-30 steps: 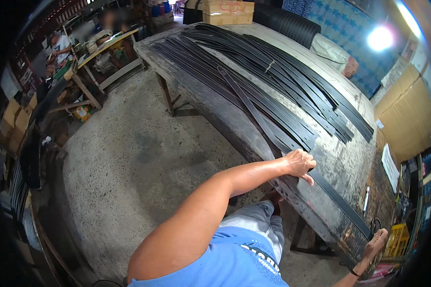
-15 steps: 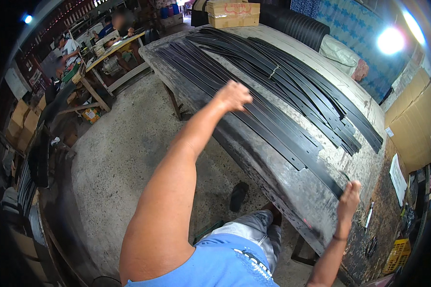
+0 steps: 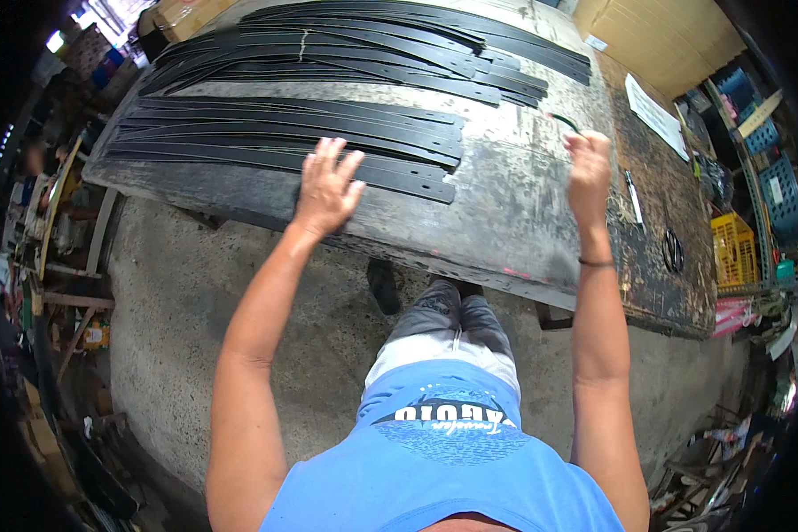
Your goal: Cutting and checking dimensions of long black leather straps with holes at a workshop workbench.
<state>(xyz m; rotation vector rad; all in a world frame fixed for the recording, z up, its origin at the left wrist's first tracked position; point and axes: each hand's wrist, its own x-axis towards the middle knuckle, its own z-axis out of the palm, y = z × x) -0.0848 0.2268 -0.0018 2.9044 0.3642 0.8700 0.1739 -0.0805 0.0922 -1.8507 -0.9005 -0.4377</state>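
At the near side, the worn wooden counter has on its right part a pair of black loop-handled scissors and, a little farther, a slim white pen-like object. On the left, the left grip is spread, with its palm down and its fingers over the near edge of the nearer group of long flat black strips; whether they press, I cannot tell. These strips lie side by side, and their ends with small holes stand to the right of this grip. Farther right, well apart from these ends, the right grip is pinching a thin dark-green stick with a reddish tip above the counter. Beyond is the farther group of black strips, crossed by a thin pale string.
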